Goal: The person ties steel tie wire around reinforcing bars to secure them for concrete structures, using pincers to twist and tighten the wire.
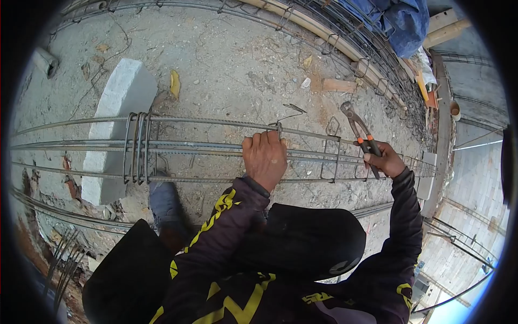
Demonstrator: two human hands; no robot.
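Observation:
A long rebar cage [210, 144] of ribbed steel bars runs across in front of me. My left hand [264, 161] is closed around its bars beside a stirrup [279, 128], part of which is hidden behind the fingers. A thin tie wire [294, 109] sticks up just above that hand. In my right hand [385, 160] are rebar-tying pincers [355, 123] with black and orange grips, their jaws pointing up and left, above the cage. Several stirrups [138, 147] are bunched together on the bars to the left.
A white block [119, 100] lies under the cage's left part. More rebar [329, 40], a bamboo pole [302, 21] and a blue tarp [404, 24] are at the top right. My shoe [163, 201] stands on the dusty ground near the cage.

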